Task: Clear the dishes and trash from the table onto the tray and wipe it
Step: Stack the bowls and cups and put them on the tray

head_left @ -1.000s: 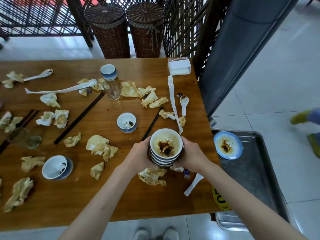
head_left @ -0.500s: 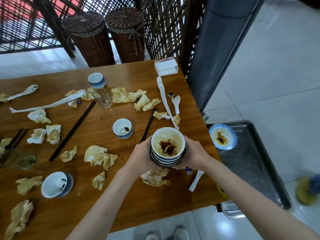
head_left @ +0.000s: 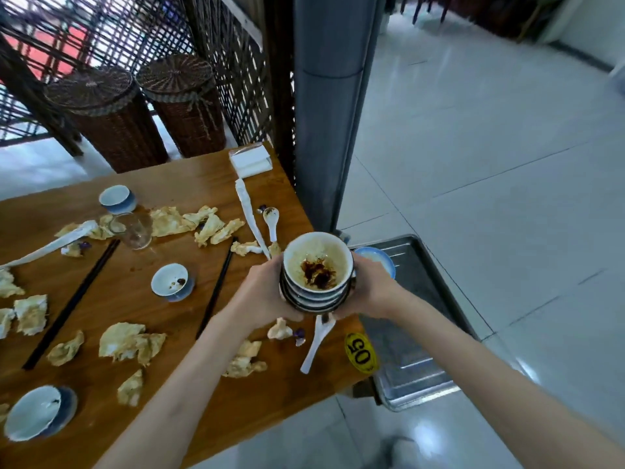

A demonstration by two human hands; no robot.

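A stack of dirty bowls [head_left: 317, 270], the top one smeared with brown sauce, is held above the right edge of the wooden table [head_left: 176, 377]. My left hand [head_left: 262, 296] grips its left side and my right hand [head_left: 370, 289] its right side. Just beyond my right hand a blue-rimmed bowl [head_left: 380, 258] sits in the metal tray [head_left: 416, 367] beside the table. Small blue cups [head_left: 172, 282], crumpled stained napkins [head_left: 130, 343], black chopsticks [head_left: 216, 289], white spoons [head_left: 316, 343] and a glass [head_left: 133, 230] litter the table.
A napkin box [head_left: 251, 160] stands at the table's far right corner. A grey pillar [head_left: 328, 106] rises behind the tray, with two wicker baskets [head_left: 111, 120] and a lattice screen beyond the table. Tiled floor lies to the right. A yellow "05" tag [head_left: 361, 353] marks the table edge.
Both hands have carried the bowl stack rightward to the table's edge next to the tray. My view has swung right, so the table's left part has left the frame.
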